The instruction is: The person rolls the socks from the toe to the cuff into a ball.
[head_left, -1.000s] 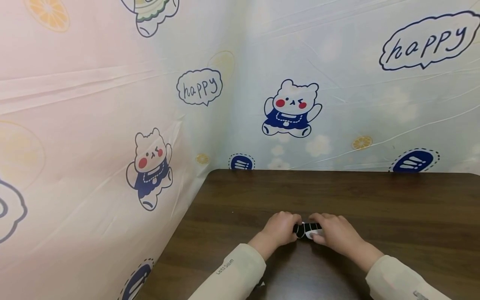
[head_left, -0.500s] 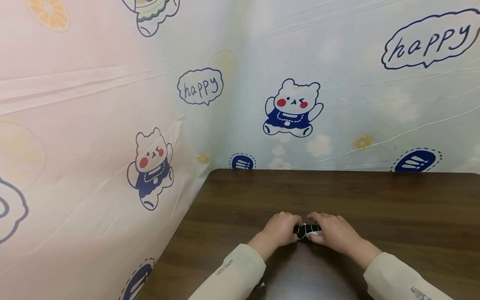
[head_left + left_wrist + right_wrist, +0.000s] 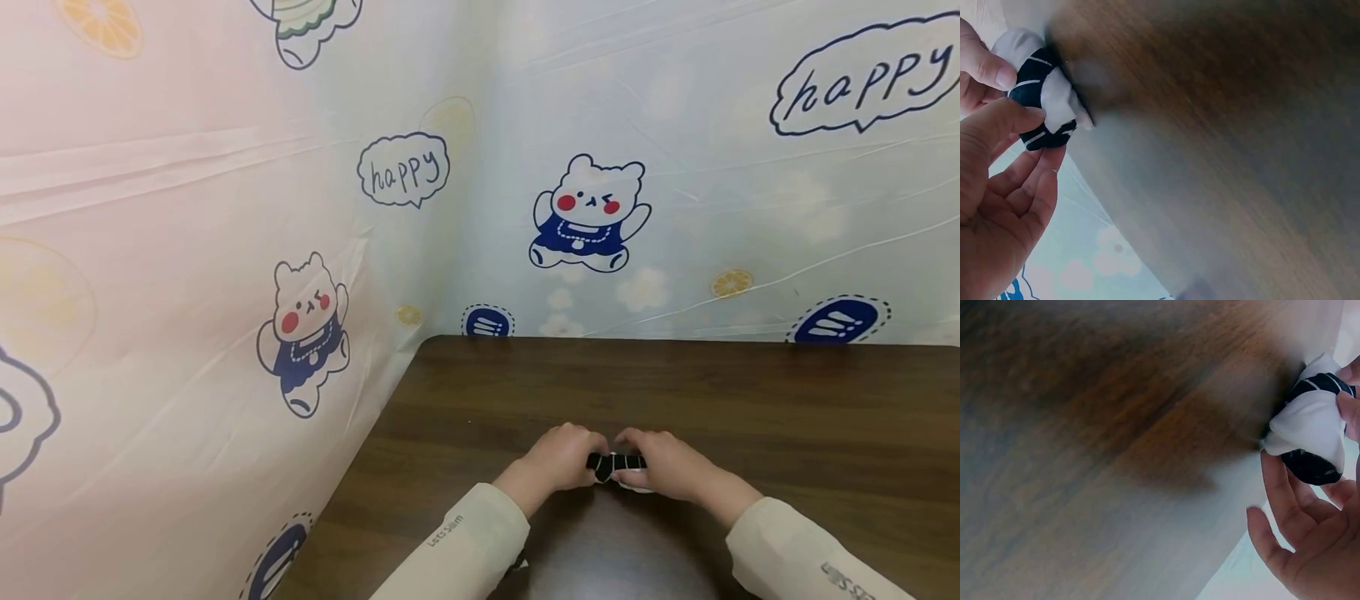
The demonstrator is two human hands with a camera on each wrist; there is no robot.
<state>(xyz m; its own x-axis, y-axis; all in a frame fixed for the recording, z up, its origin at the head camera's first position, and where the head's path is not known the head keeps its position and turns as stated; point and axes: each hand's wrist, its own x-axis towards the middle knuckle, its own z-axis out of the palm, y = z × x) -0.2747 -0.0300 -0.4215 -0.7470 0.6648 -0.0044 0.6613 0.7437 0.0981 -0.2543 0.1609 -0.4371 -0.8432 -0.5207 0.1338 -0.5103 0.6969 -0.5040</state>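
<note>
the black-and-white cloth bundle [image 3: 617, 464] was between the person's two hands, over the middle of the near part of the dark wooden table [image 3: 480, 387]. the left hand [image 3: 562, 456] gripped its left end, thumb on the near side and fingers curled behind. the right hand [image 3: 673, 468] pinched the other end in the same manner, its thumb pressed to the cloth, with a loose white flap [image 3: 1317, 420] lying over the dark part.

the likeliest trouble was the bundle coming undone: the white flap was soft and loosely folded, and a thumb sliding off its edge would have let it spring back. uneven pulling was a second risk, since one hand drawing harder than the other would have twisted the cloth or dragged it out of the weaker pinch. letting go on one side too soon could have left the bundle drooping from the other hand.

its long axis ran sideways from hand to hand, roughly in line with the table's far edge, so one end pointed to the left palm and the other to the right. the thin white lines crossed that length. the fingers covered both ends, so whether its underside touched the wood could not fairly be told.
</note>
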